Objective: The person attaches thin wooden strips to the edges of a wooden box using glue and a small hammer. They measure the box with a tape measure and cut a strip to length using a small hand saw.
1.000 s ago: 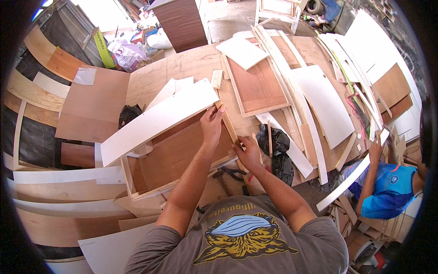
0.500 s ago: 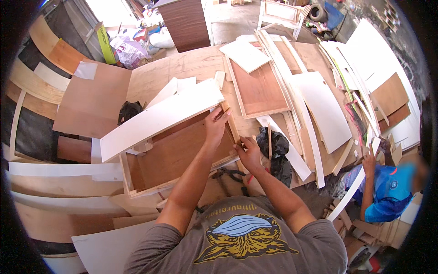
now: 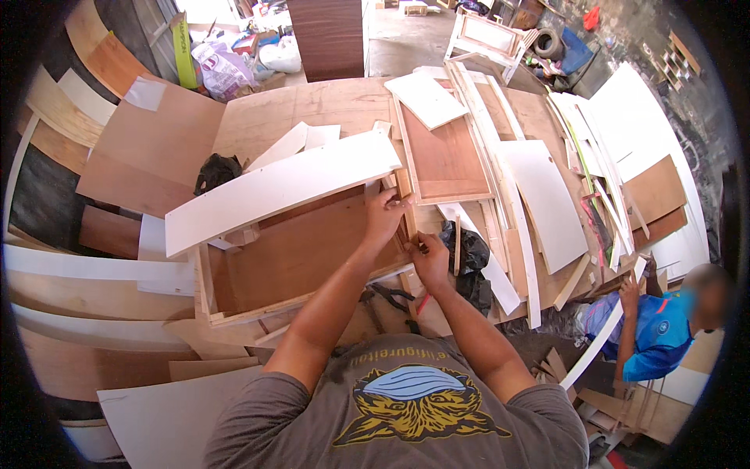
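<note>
- Your left hand (image 3: 384, 216) sits just right of the frame's centre, fingers curled and pressed together over the right-hand edge of the open wooden box (image 3: 297, 254).
- Your right hand (image 3: 428, 258) is just below and to the right of it, fingers bunched against the same corner of the box; whether they pinch anything small cannot be told.
- The box fills the centre-left of the frame, its brown inner panel facing up, pale plywood walls around it.
- A long white board (image 3: 281, 187) lies slanted across the box's upper edge, running from centre-left up toward the centre.
- A brown framed panel (image 3: 445, 156) lies just above your hands, right of the white board.
- A black cloth (image 3: 217, 170) lies in the upper left, near the white board's far side.
- Pliers (image 3: 391, 297) lie below the box, beside your right forearm.
- Another person in a blue shirt (image 3: 652, 328) is at the lower right, well apart from you.
</note>
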Motion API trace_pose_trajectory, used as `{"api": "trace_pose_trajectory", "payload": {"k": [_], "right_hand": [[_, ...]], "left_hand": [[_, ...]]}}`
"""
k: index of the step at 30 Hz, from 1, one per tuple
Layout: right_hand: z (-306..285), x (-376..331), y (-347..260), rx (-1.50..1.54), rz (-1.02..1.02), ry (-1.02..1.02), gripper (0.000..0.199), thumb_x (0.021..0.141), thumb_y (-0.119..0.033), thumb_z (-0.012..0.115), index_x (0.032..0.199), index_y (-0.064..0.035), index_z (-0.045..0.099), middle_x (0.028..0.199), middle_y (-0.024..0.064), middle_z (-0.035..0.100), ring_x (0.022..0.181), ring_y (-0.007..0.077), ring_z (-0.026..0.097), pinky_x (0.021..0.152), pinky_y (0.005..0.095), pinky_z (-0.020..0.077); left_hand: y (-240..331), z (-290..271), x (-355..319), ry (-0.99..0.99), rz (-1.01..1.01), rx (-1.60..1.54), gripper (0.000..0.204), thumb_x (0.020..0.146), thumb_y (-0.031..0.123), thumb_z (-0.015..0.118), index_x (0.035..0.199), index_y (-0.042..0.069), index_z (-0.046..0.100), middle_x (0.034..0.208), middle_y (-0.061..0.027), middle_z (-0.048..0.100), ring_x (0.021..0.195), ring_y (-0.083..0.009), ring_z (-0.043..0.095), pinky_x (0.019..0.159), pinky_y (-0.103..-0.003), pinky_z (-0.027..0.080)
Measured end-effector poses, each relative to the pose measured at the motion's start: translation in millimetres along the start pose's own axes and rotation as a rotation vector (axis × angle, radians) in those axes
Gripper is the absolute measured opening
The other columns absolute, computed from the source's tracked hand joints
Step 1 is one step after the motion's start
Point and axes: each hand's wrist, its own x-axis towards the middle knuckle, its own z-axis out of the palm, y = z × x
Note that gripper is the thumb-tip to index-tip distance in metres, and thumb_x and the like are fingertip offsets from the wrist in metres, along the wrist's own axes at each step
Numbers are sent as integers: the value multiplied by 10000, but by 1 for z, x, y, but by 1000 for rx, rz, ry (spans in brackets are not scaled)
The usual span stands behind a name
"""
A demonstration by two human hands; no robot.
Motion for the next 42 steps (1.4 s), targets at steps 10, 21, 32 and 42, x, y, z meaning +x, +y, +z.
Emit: {"api": "trace_pose_trajectory", "payload": {"k": [10,21,32,42], "right_hand": [[4,-3,3,-57,23,11,300,827,-45,696,1126,-25,701,936,177,665,787,335,673,730,418,542],[6,-5,7,-169,-63,41,225,836,-12,682,1059,13,705,866,184,646,767,328,647,683,406,522],[3,-7,7,-207,-82,33,239,839,-41,690,1070,18,689,876,190,638,796,353,640,712,432,514],[-4,-22,15,-67,30,90,334,1003,-174,594,1261,38,607,1062,219,672,1009,346,654,867,403,503]], "left_hand": [[-14,2,-47,-100,-8,170,298,889,264,786,938,-10,679,719,-67,693,625,-107,652,556,-278,500],[-18,4,-48,-38,96,373,307,875,296,773,858,-2,698,668,-118,675,578,-172,648,553,-340,497],[0,6,-54,-39,44,359,323,872,304,775,875,-13,714,676,-128,673,586,-180,639,558,-341,497],[-18,10,-45,-119,-57,156,364,945,321,726,1033,-19,631,880,-78,687,777,-117,650,665,-304,519]]}}
